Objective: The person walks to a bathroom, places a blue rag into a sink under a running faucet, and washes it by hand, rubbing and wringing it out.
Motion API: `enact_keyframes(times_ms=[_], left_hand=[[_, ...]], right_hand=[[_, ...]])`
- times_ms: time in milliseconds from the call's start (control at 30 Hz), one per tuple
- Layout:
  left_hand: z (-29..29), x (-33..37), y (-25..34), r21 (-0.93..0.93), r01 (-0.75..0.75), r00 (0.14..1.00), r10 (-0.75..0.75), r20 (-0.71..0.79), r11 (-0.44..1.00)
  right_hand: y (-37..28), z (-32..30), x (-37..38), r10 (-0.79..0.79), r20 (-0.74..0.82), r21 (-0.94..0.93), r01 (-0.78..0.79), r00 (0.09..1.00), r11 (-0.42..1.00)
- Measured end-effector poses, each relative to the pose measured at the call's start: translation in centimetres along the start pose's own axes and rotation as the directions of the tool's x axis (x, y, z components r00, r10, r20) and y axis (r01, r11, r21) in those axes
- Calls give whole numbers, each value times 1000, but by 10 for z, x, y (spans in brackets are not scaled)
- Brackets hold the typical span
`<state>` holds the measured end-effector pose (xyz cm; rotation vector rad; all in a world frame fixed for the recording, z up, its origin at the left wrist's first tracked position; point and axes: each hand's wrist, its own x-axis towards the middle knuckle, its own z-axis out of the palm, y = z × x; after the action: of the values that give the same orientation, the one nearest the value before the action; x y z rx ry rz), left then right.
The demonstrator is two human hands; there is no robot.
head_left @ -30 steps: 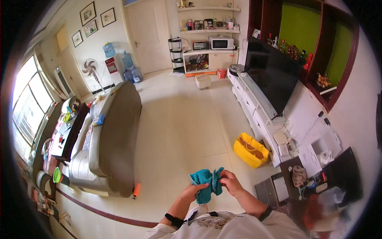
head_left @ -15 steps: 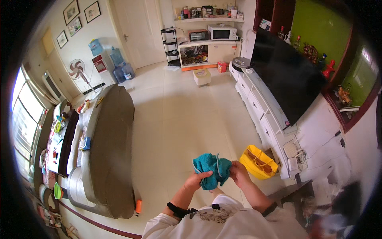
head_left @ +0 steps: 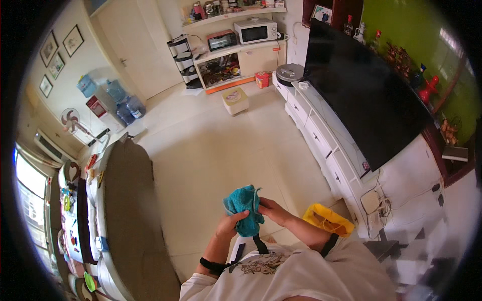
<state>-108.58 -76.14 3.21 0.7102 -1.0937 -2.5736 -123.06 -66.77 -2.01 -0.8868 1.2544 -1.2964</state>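
A teal terry cloth [head_left: 244, 208] with a pale edge is bunched up in front of my body. My left hand [head_left: 230, 222] grips it from the lower left, the thumb lying across its front. On its right side my right hand [head_left: 268, 209] holds the cloth's edge, with the fingertips partly hidden behind the fabric. A yellow bag [head_left: 329, 219] stands on the floor beyond my right forearm, partly covered by it.
A grey sofa [head_left: 131, 200] runs along the left. To the right, a long white TV cabinet [head_left: 314, 133] stands under a large black television [head_left: 361, 95]. A small stool [head_left: 235, 102] sits farther off on the tiled floor [head_left: 221, 145], before a shelf unit with a microwave [head_left: 256, 32].
The cloth has been turned and gathered more compactly, and my right hand has shifted along its edge. My view has swung to the right, so the room appears shifted and tilted.
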Motion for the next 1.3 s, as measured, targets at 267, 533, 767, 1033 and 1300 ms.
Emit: enact_keyframes(times_ms=[267,533,767,1033,1300], left_hand=[[-35,202,67,64,175,958,-185,219,983],[-29,384,156,180,176,922,-226,314,968],[-35,500,195,128,183,934,-213,285,975],[-20,630,262,121,83,986,-99,134,989],[26,742,299,108,90,989,-102,112,990]], right_hand=[[-19,-108,134,97,-174,289,-44,980,956],[-79,-213,258,-135,-378,-549,-104,916,829],[-94,-296,358,-63,-455,-366,-121,888,923],[-138,-420,478,0,-294,115,35,956,993],[-168,-513,539,-38,-425,-85,2,904,996]])
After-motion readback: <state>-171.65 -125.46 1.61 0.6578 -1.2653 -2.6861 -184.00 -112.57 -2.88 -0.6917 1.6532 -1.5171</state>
